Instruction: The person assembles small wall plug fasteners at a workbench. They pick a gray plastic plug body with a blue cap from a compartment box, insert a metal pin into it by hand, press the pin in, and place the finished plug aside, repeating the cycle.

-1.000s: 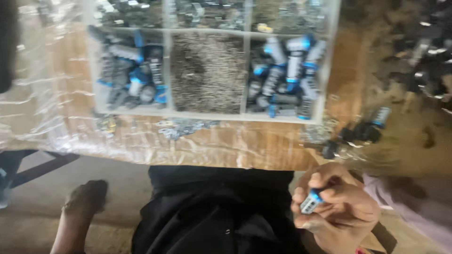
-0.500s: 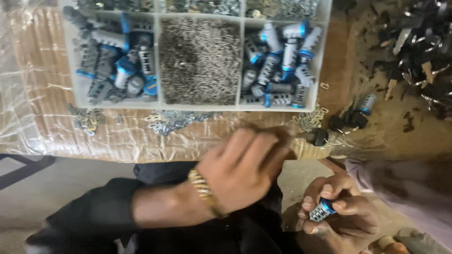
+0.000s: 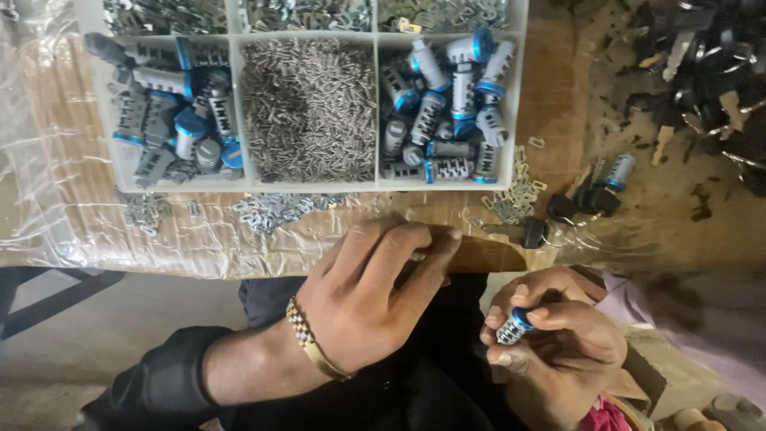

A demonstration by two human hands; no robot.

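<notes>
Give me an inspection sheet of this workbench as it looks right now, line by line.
Surface: wooden bench under crinkled clear plastic sheet.
Job's things: small grey cylinder with blue cap in right hand; white compartment tray of similar cylinders and tiny metal pins.
Clutter: loose metal plates by tray; dark keys; heap of metal parts on the right.
Grips: left hand fingertips at bench edge, gold bracelet on wrist.
Cables: nothing seen.
Surroundings: floor below, dark clothing.

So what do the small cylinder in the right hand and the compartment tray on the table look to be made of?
The small cylinder in the right hand looks like dull grey cast metal with ribbed slots, capped by a glossy blue ring, probably plastic. The compartment tray looks like pale translucent moulded plastic, judging by its thin, milky dividers.
</notes>
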